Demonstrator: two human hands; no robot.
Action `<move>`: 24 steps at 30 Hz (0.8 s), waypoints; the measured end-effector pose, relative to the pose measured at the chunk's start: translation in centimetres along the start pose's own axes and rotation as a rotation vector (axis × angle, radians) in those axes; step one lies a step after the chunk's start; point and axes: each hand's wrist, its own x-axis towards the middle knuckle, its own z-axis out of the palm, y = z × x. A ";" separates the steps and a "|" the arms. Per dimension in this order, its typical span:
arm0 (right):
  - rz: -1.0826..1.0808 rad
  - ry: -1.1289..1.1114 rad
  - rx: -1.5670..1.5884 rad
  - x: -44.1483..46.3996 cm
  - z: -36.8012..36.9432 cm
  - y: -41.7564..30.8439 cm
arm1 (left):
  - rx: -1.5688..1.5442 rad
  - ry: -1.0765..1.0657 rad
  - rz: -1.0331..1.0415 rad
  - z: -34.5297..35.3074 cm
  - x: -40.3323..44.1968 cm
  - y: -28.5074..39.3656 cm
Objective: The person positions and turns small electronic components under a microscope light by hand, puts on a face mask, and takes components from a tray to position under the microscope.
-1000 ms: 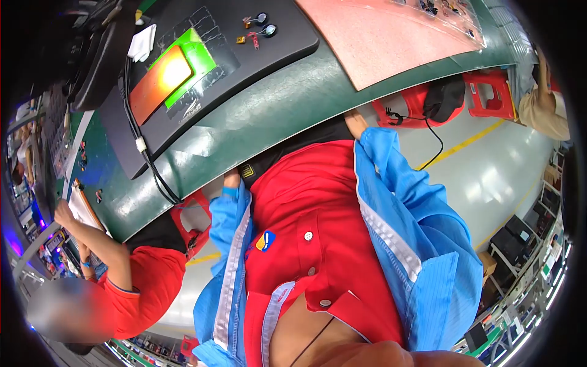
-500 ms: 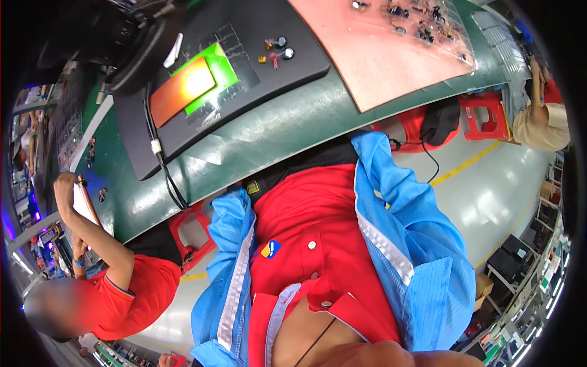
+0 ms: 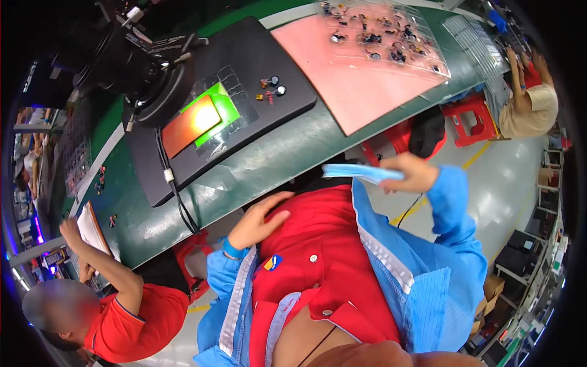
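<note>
Right hand point(image 3: 411, 173) pinches a blue sheet point(image 3: 351, 170), pleated and mask-like, by one end; the rest projects freely toward the left, presumably so its folds stay unblocked. Sheet shows over the lap, just short of the near edge of the desk point(image 3: 247, 178). Left hand point(image 3: 254, 227) holds nothing visible: fingers relaxed and parted, in front of the shirt point(image 3: 321, 229), perhaps kept free to help.

On the desk: orange block point(image 3: 181, 133) overlaps a green card point(image 3: 227, 110) on the black base point(image 3: 275, 58), brightly lit, likely for viewing. Small parts point(image 3: 273, 92) lie beside, apart from the clear tray point(image 3: 441, 68) on the pink mat point(image 3: 348, 98), probably to avoid mixing.
</note>
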 end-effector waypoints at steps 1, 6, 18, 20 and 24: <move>0.023 0.072 0.104 -1.2 -1.2 -3.4 | -0.076 -0.113 0.111 -0.2 0.8 1.7; -0.100 0.226 0.465 0.1 -1.9 -9.2 | -0.622 0.168 0.409 0.8 5.7 7.1; -0.673 0.856 -0.350 7.1 0.3 -11.1 | -0.649 0.679 0.395 -0.3 10.3 11.6; -0.574 0.786 -0.102 7.8 0.7 -11.3 | -0.620 0.683 0.394 -0.3 10.3 11.3; -0.437 0.576 0.170 7.7 -0.1 -10.8 | -0.652 0.685 0.374 -0.7 10.2 11.7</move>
